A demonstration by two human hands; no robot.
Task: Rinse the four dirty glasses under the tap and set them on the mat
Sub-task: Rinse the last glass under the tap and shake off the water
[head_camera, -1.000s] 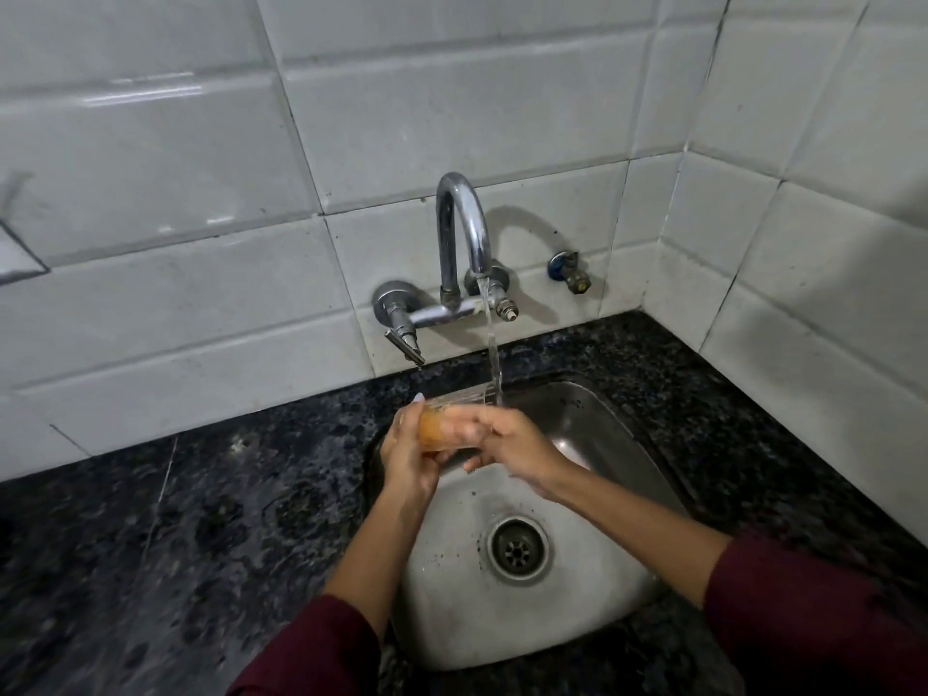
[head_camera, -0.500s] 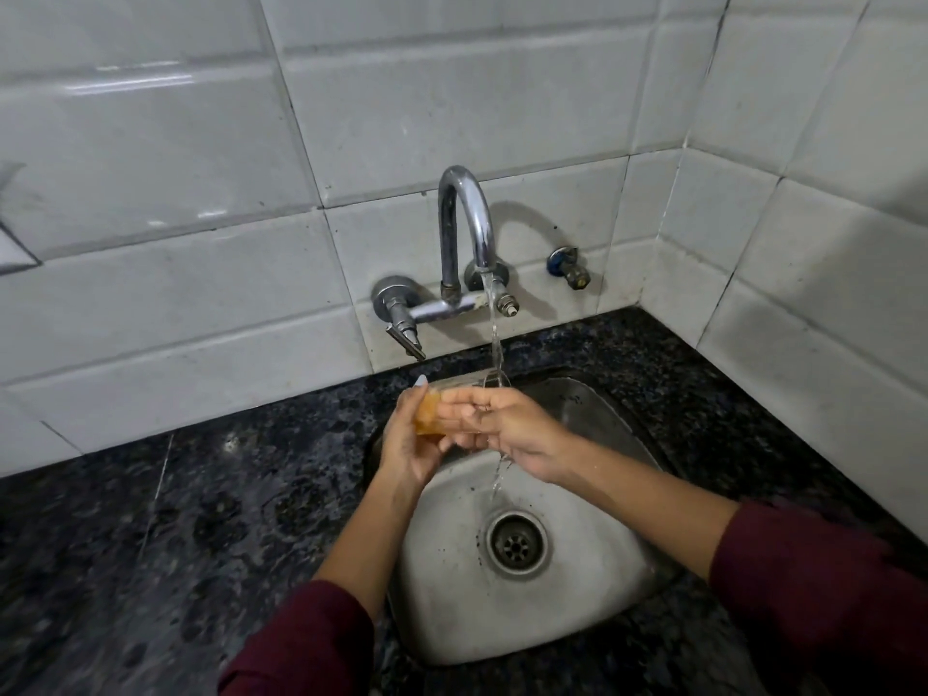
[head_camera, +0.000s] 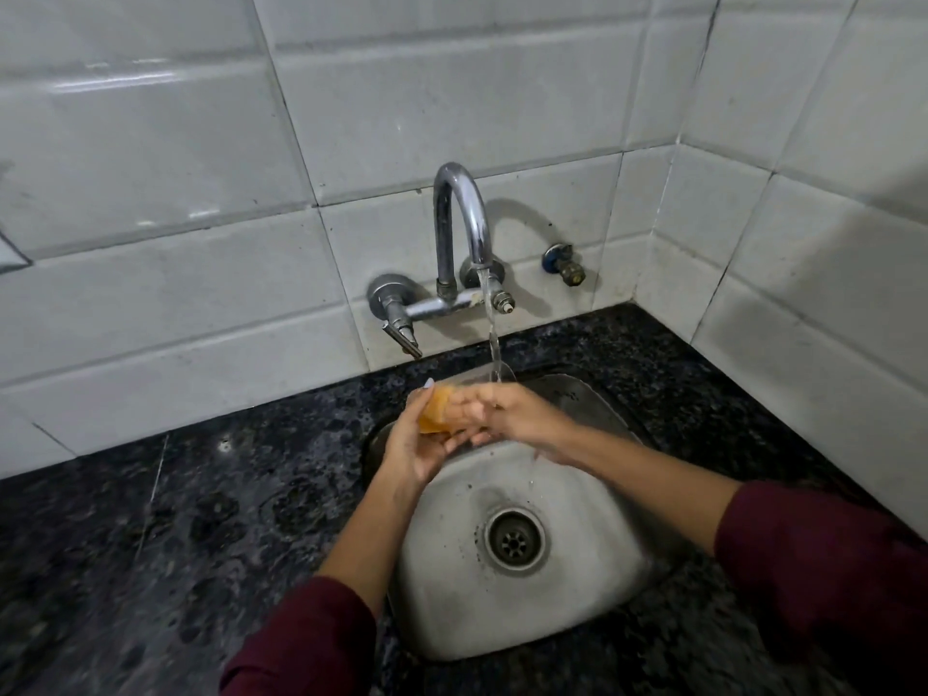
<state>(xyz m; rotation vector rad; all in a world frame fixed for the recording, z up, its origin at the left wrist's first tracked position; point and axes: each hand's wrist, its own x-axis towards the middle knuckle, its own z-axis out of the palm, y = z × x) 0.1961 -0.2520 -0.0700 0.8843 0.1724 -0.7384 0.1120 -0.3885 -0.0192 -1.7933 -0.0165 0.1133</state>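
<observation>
A person stands over a steel sink (head_camera: 577, 610) set into a dark speckled counter (head_camera: 201, 519), with one glass (head_camera: 452, 401) held above the back of the basin, tipped so its open rim faces toward the tap (head_camera: 462, 228) and the water stream (head_camera: 494, 344) lands at its mouth. That tilt seems chosen so the water can run in and spill back out into the basin rather than over the counter. The left hand (head_camera: 414, 447) cups the glass from below and from the left, fingers curled up around its base and side, which looks like the carrying grip. The right hand (head_camera: 507, 414) comes across from the other side with its fingers laid over the glass, some of them seemingly reaching into or along the rim, probably to rub the wall while water runs; how tightly they close on it is hard to read through the clear glass. An orange tint shows at the glass's lower part, either residue or the palm seen through it; I cannot tell which. Water also trickles off the right wrist toward the drain (head_camera: 514, 540). Both sleeves (head_camera: 823, 560) are pushed back from the wrists, likely to stay dry. No mat and no other glasses are in view, so the rinsing of this glass appears underway, with setting down not yet done
</observation>
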